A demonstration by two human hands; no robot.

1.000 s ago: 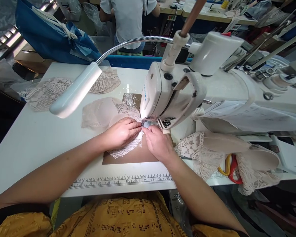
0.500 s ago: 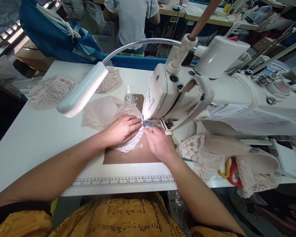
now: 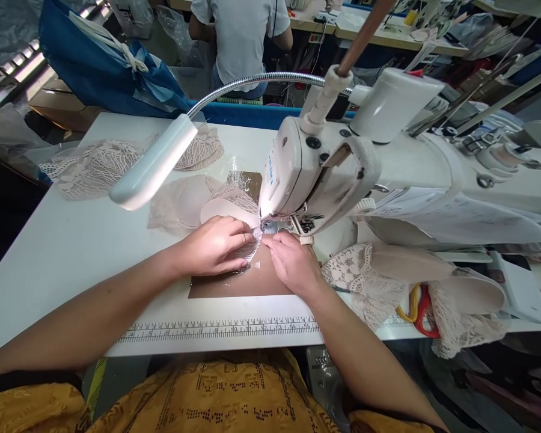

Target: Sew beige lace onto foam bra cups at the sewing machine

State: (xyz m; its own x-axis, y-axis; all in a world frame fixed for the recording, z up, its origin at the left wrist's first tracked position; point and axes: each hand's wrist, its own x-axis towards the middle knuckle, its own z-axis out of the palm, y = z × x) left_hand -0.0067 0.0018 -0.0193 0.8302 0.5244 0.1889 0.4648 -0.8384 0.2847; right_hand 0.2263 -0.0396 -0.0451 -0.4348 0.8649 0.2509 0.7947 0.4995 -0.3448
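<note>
A lace bra cup [image 3: 253, 248] lies under the needle of the white sewing machine [image 3: 293, 174], its smooth pale lining [image 3: 225, 209] showing above my fingers. My left hand [image 3: 216, 245] rests flat on the lace left of the needle, fingers stretched and thumb apart, covering much of it. Just right of the needle, my right hand [image 3: 293, 258] has its thumb and forefinger pinched at the edge of the lace. The fingertips hide exactly how much fabric they grip. Beneath both hands is a brown plate [image 3: 243, 285] on the white table.
A lamp [image 3: 153, 165] on a bendable neck hangs over the left side. More lace pieces [image 3: 99, 165] lie at the back left. To the right are lace cups [image 3: 356, 267] and red-and-yellow-handled scissors [image 3: 426, 310]. A printed ruler [image 3: 234, 329] runs along the front edge. A person [image 3: 243, 42] sits beyond.
My left hand has shifted slightly left and down, its fingers spreading more. The lace has turned and drawn in toward the needle, baring more lining. My right hand stays nearly in place.
</note>
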